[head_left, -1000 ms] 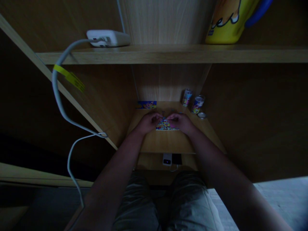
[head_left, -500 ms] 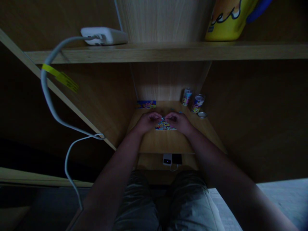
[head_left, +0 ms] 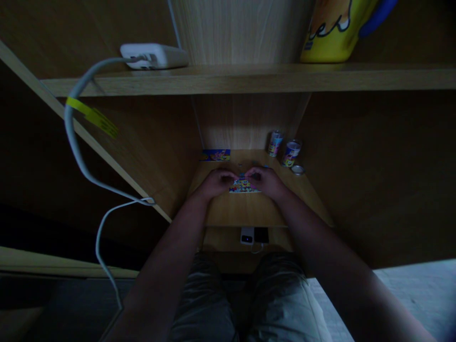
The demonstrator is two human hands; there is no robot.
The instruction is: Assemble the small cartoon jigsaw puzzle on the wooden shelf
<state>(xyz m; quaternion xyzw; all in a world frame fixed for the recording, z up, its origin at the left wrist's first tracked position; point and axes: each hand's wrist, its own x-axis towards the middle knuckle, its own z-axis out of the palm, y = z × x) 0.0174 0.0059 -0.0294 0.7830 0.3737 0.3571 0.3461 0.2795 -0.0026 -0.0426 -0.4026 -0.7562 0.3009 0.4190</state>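
Note:
A partly assembled jigsaw puzzle (head_left: pixel 245 185) with bright cartoon pictures lies on the wooden desk, its straight edge facing me. My left hand (head_left: pixel 218 182) rests at the puzzle's left side, thumb and fingers curled together over its upper edge. From the other side my right hand (head_left: pixel 264 181) reaches in, thumb and forefinger pinched close to the left fingertips. Whatever small thing the fingers hold is too dim and tiny to make out. A few small loose pieces (head_left: pixel 240 165) lie just beyond the hands.
Behind on the left lies a cartoon picture card (head_left: pixel 215 155). Two printed tins (head_left: pixel 275 144) and a round metal lid (head_left: pixel 297 169) stand at the back right. An overhead shelf (head_left: pixel 228 84) carries a white power bank (head_left: pixel 153 56) with a hanging cable, and a yellow mug (head_left: pixel 326 42).
My left fingers have drawn slightly down and away from the right fingertips, showing more of the puzzle between them. The right hand stays almost in place. The view has shifted slightly.

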